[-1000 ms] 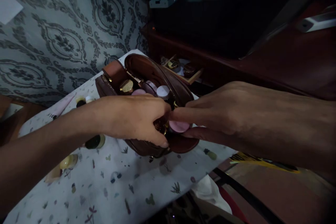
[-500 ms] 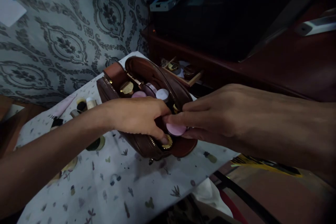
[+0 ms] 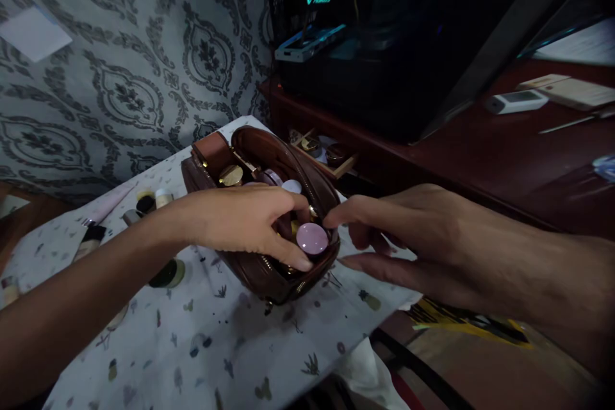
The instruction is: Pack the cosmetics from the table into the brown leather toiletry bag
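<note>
A brown zippered bag (image 3: 250, 269) stands open on the cloth-covered table, packed with cosmetic containers. Inside its right end sits a round pink-lidded jar (image 3: 312, 239). My left hand (image 3: 250, 218) reaches into the opening, thumb and index finger apart beside the pink lid; its other fingers are hidden. Just right of the bag is my right hand (image 3: 398, 230), with thumb and fingers apart and nothing between them. Farther back in the bag I see a gold-lidded container (image 3: 231, 175) and a pale-lidded jar (image 3: 291, 186).
Several bottles and a green-black jar (image 3: 167, 273) lie left of the bag on the patterned tablecloth (image 3: 230, 346). Behind it, a small drawer (image 3: 344, 166) juts from the dark red desk (image 3: 480, 147). A computer case (image 3: 355, 77) stands there. Patterned wallpaper (image 3: 125, 86) rises at left.
My right hand has let go of the pink-lidded jar and drawn back to the right, fingers spreading. The jar now sits in the bag's right end. The view has tilted up slightly.
</note>
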The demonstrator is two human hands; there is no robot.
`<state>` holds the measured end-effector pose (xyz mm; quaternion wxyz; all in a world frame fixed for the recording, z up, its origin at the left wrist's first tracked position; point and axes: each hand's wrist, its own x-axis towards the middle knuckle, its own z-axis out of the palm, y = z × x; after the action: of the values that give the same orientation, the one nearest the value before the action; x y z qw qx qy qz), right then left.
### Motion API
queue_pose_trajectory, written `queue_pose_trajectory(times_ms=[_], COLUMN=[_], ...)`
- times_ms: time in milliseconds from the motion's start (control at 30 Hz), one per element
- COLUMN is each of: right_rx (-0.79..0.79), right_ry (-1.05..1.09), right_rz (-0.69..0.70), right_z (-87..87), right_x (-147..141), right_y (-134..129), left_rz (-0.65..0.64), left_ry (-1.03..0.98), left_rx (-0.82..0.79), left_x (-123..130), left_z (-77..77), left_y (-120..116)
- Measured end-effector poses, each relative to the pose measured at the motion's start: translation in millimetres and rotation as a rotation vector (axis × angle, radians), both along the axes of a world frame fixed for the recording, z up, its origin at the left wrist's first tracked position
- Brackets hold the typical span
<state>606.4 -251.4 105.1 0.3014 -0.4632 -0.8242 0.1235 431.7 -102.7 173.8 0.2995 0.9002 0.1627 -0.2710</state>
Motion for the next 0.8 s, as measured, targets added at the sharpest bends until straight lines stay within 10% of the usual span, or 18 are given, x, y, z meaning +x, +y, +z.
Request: queue_pose_trajectory(times_ms=[800], right_rx=[0.092], right_ry=[-0.105], right_rz=[-0.093], right_z=[-17.3], right_x=[-1], right_y=[10], left_rz=[-0.074], left_ry=[-0.032], left_rx=[0.060], left_x=[-5], left_z=[6.3], left_y=[0])
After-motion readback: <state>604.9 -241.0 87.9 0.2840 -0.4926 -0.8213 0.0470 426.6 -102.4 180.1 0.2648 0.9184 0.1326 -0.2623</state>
